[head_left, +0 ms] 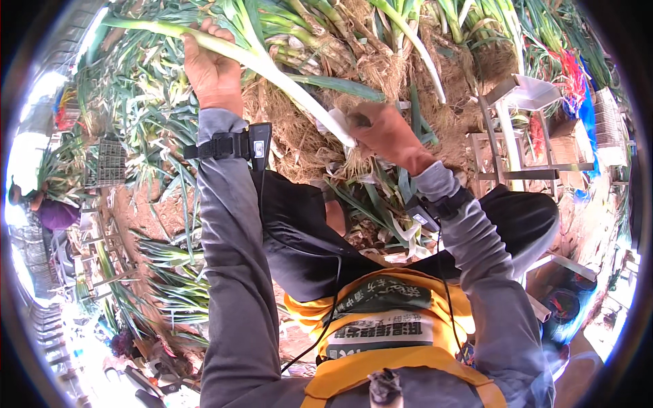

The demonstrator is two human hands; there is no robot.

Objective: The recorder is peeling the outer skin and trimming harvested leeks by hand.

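Note:
A long leek (289, 83) slants across the upper middle, green leaves at the upper left and white root end toward the right. My left hand (212, 71) is wrapped round its green upper stalk. At the white end my right hand (391, 134) has its fingers curled and pressed against the leek, close to its stringy roots (356, 163). Part of the grip is hidden by the fingers. Beyond both hands lies a heap of unpeeled leeks (320, 51) with soil-covered roots. Leaf scraps (381, 214) lie on the ground between my legs.
At the right stands a metal frame (495, 139) with a tray-like top, near red and blue strings (577, 78). More leeks (173, 279) lie in a pile at the lower left. A grey plastic crate (111, 163) and a person in purple (58, 214) are at the far left.

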